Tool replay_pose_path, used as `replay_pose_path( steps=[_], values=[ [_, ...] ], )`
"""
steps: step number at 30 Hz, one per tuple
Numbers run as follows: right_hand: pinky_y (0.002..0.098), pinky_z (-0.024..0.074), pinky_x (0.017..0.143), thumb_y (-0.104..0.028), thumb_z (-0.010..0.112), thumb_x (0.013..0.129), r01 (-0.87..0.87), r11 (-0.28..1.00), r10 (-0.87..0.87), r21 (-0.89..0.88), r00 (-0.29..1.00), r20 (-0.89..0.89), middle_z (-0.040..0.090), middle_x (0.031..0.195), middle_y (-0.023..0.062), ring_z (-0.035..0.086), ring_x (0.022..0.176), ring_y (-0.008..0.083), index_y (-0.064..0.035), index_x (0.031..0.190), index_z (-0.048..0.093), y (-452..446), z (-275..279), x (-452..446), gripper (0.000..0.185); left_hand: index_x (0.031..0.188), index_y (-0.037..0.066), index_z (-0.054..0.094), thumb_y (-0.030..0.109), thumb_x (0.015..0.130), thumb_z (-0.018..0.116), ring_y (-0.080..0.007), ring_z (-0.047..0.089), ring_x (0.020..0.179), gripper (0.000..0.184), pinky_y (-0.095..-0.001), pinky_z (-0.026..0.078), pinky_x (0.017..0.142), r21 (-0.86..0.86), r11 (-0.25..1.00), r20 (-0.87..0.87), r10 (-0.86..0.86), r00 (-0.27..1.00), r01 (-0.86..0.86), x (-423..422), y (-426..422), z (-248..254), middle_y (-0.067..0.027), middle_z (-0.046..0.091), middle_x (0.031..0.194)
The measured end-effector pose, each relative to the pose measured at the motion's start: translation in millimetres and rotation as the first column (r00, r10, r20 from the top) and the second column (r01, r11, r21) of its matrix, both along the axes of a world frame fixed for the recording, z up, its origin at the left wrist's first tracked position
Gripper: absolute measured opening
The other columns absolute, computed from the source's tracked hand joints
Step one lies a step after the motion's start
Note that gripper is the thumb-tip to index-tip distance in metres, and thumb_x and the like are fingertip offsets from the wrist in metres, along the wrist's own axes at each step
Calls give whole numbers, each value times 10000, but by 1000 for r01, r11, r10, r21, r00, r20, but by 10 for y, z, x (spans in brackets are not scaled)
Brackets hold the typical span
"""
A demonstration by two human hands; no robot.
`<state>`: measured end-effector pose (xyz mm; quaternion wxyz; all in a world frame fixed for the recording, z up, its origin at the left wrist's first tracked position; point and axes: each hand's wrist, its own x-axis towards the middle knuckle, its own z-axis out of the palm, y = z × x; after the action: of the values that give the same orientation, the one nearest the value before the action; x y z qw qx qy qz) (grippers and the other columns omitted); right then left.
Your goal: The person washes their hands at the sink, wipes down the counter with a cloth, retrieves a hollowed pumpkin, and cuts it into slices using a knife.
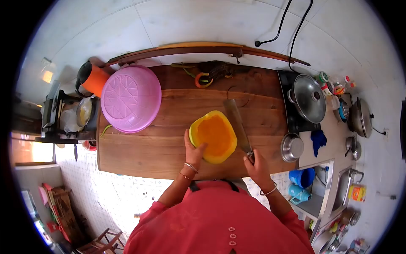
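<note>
With 12 o'clock toward the wall, the pumpkin (217, 136) sits near the front edge of the wooden table (144, 154), its orange cut face upward.

The left hand (193, 151) is at the pumpkin's 8 o'clock, thumb over the rim onto the orange face, fingers part-spread along the rind, so it grips that side. At 4 o'clock the right hand (257, 166) has its fingers curled closed round the handle of the knife (237, 122), whose blade runs up to about 1 o'clock, just beside the rind; whether they touch, I cannot tell.

The step in hand appears to be steadying the pumpkin with the knife ready. A cut from here would call for lifting the blade over the rind, keeping the left thumb well clear, and pressing down firmly, since thick rind may resist.

A pink basin (130, 98) lies upside down toward 10 o'clock; a metal bowl (292, 147) is at about 3.
</note>
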<state>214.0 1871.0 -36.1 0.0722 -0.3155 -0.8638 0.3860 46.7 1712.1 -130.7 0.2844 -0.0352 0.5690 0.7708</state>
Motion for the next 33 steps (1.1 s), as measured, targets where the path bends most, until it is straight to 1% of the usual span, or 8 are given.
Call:
replay_pose_path(
  steps=[7, 9, 12, 18, 22, 28, 30, 33],
  values=[
    [465, 457, 530, -193, 546, 877, -254, 965, 255, 66, 967, -2, 611, 812, 167, 589, 643, 385, -68, 1013, 492, 459, -104, 132, 192, 1419, 40, 160, -43, 698, 634, -236, 412, 1196, 867, -334, 405, 976, -102, 987, -105, 118, 987, -128, 390, 402, 106, -130, 351, 1323],
    [465, 467, 521, -175, 531, 878, -338, 929, 332, 149, 941, 60, 617, 792, 166, 596, 637, 373, -77, 1092, 497, 512, -104, 145, 238, 1416, 34, 169, -30, 695, 645, -253, 378, 1225, 866, -341, 373, 1004, -261, 952, -301, 77, 951, -160, 443, 440, -47, -137, 320, 1346],
    [459, 472, 512, -157, 526, 871, -377, 904, 367, 201, 926, 84, 622, 761, 158, 606, 625, 351, -75, 1142, 502, 533, -238, 154, 284, 1412, 24, 178, -12, 692, 661, -269, 349, 1246, 868, -340, 346, 1027, -362, 913, -387, 35, 922, -186, 430, 480, -144, -149, 292, 1364],
    [441, 473, 505, -126, 532, 845, -369, 880, 384, 300, 923, 12, 614, 723, 135, 601, 590, 313, -35, 1131, 516, 405, -210, 65, 301, 1427, 14, 147, 14, 696, 692, -279, 350, 1251, 912, -338, 353, 1021, -365, 922, -249, 35, 968, -127, 328, 494, -27, -183, 277, 1381],
    [429, 477, 512, -107, 536, 830, -374, 893, 377, 252, 926, 41, 612, 729, 122, 599, 605, 306, -25, 1131, 514, 300, -207, 24, 313, 1443, 3, 93, 98, 732, 715, -311, 316, 1285, 949, -357, 330, 1041, -294, 951, -257, 15, 966, -93, 325, 442, -29, -215, 230, 1420],
    [419, 482, 520, -90, 497, 849, -390, 872, 362, 295, 921, 148, 609, 776, 138, 603, 634, 316, -24, 1130, 515, 213, -167, -25, 289, 1439, -27, 77, 314, 800, 683, -417, 168, 1360, 944, -440, 197, 1106, -516, 851, -532, -233, 814, -94, 297, 419, 135, -266, 139, 1471],
    [425, 484, 531, -93, 474, 862, -401, 882, 364, 248, 913, 183, 606, 794, 158, 605, 645, 331, -23, 1118, 499, 201, -183, -53, 267, 1439, -20, 101, 348, 811, 658, -433, 151, 1363, 916, -474, 176, 1106, -677, 704, -638, -415, 648, -215, 282, 440, 232, -267, 154, 1468],
    [451, 480, 532, -97, 466, 863, -375, 904, 335, 206, 920, 202, 607, 792, 167, 606, 653, 352, -22, 1069, 471, 206, -206, -72, 219, 1434, -18, 131, 347, 823, 631, -430, 156, 1363, 870, -484, 177, 1102, -599, 778, -664, -352, 659, -189, 269, 499, 211, -263, 167, 1467]
  ],
)
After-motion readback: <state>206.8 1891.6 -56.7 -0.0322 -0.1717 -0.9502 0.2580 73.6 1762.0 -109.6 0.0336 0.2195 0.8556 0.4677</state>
